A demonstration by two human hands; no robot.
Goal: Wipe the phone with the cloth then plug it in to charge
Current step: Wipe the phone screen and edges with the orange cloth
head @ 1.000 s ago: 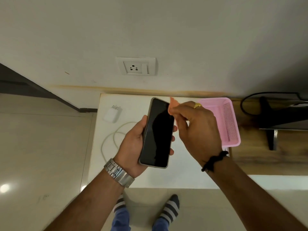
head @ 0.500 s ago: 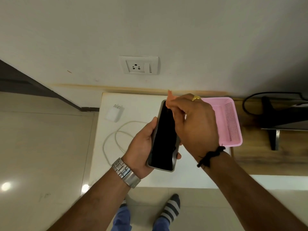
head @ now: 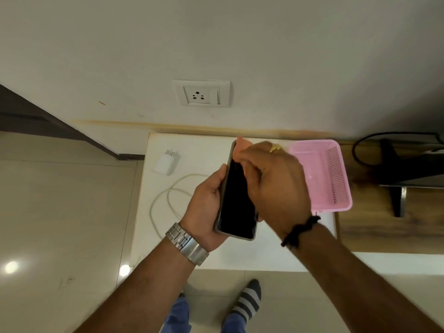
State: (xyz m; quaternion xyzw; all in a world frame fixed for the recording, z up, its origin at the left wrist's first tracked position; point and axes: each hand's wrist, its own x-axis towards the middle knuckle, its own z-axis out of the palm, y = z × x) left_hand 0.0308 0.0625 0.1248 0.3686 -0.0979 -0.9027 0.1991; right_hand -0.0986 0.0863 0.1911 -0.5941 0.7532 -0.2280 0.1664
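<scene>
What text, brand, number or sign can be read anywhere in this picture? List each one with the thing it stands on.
None can be read.
phone: screen dark, no text shows.
charger adapter: plain white, no print visible.
wall socket: no legible marking.
pink basket: no label visible.
wristwatch: only the metal band shows.

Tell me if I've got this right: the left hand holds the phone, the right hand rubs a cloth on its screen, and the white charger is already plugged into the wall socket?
Not quite. The head view shows the white charger lying unplugged on the table, with the wall socket empty. The rest stands: left hand holds the phone, right hand rubs the cloth on it.
</scene>
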